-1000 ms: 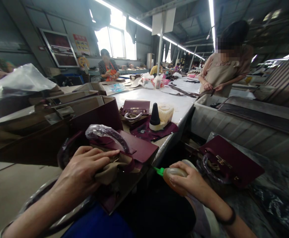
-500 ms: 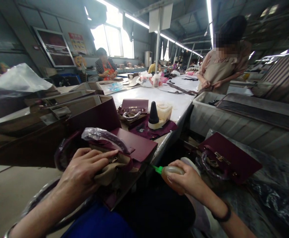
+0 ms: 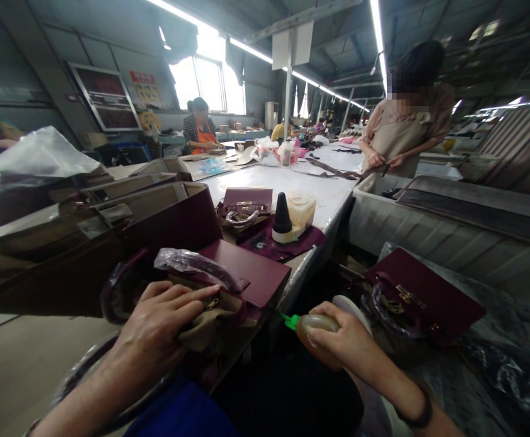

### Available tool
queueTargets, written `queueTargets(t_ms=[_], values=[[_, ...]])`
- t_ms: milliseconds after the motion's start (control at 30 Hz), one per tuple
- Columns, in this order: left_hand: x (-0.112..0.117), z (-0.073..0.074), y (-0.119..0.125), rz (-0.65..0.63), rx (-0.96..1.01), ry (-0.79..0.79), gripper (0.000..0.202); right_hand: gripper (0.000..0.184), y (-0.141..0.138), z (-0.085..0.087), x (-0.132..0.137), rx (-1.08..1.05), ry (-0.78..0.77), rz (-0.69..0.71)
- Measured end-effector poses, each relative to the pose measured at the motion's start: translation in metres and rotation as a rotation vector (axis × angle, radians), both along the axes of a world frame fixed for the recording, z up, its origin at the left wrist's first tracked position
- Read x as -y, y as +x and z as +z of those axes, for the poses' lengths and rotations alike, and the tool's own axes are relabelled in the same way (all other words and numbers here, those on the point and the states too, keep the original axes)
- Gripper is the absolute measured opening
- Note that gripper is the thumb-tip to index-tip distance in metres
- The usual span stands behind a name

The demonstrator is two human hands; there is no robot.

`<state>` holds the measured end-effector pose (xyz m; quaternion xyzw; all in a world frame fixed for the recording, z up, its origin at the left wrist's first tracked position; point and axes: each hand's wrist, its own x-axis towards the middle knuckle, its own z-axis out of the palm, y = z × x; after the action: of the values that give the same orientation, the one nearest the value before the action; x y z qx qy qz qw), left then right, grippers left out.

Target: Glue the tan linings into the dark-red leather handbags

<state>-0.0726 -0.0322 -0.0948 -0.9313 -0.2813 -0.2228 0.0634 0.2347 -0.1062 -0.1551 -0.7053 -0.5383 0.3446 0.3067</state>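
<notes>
A burgundy handbag [image 3: 253,273] with a beige lining lies tilted at the table's near edge, its handle [image 3: 196,265] wrapped in clear plastic. My left hand [image 3: 162,318] is closed on the bag's open top, fingers together over the lining beside a small zip. In my right hand [image 3: 333,331] is a squeeze bottle [image 3: 317,334] of amber liquid with a green nozzle [image 3: 291,321]. The nozzle points left at the bag's side edge; whether its thin tip touches is too dark to tell. My right fingers are wrapped round the bottle.
Behind the bag stand a black cone-topped container [image 3: 282,218] and a yellowish tub [image 3: 302,209] on burgundy scraps. Another handbag [image 3: 247,203] sits beyond; one more [image 3: 424,297] lies at right. Large bag pieces [image 3: 169,212] crowd the left. A person [image 3: 405,121] stands by a white bin [image 3: 374,206].
The view has shifted slightly, so most things sit a little lower. Both hands keep their holds, and the nozzle stays beside the bag's edge.
</notes>
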Motion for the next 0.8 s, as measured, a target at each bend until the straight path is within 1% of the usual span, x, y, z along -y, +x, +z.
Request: queueTargets(t_ms=[67, 200, 300, 467, 567, 633, 733, 800], values=[[0.0, 0.0, 0.001, -0.008, -0.001, -0.002, 0.016, 0.032, 0.001, -0.001, 0.0, -0.001, 0.001, -0.003], [0.0, 0.0, 0.001, -0.006, -0.002, 0.002, 0.015, 0.032, -0.001, 0.0, 0.001, 0.032, 0.061, -0.037], [0.0, 0.001, 0.002, -0.001, -0.006, 0.006, 0.015, 0.031, -0.007, 0.003, 0.005, -0.038, 0.003, -0.013], [0.004, 0.003, 0.004, 0.048, 0.015, -0.036, 0.014, 0.032, -0.015, 0.007, 0.009, -0.173, -0.071, 0.021], [0.006, 0.004, 0.004, 0.048, 0.015, -0.04, 0.018, 0.033, -0.013, 0.005, 0.008, -0.156, -0.057, -0.01], [0.006, 0.005, 0.004, 0.053, 0.014, -0.047, 0.017, 0.033, -0.013, 0.004, 0.009, -0.129, -0.04, -0.032], [0.005, 0.005, 0.004, 0.065, 0.003, -0.059, 0.013, 0.033, -0.014, 0.005, 0.011, -0.182, -0.079, 0.025], [0.004, 0.005, 0.004, 0.049, -0.008, -0.052, 0.013, 0.033, -0.015, 0.006, 0.012, -0.221, -0.094, 0.056]])
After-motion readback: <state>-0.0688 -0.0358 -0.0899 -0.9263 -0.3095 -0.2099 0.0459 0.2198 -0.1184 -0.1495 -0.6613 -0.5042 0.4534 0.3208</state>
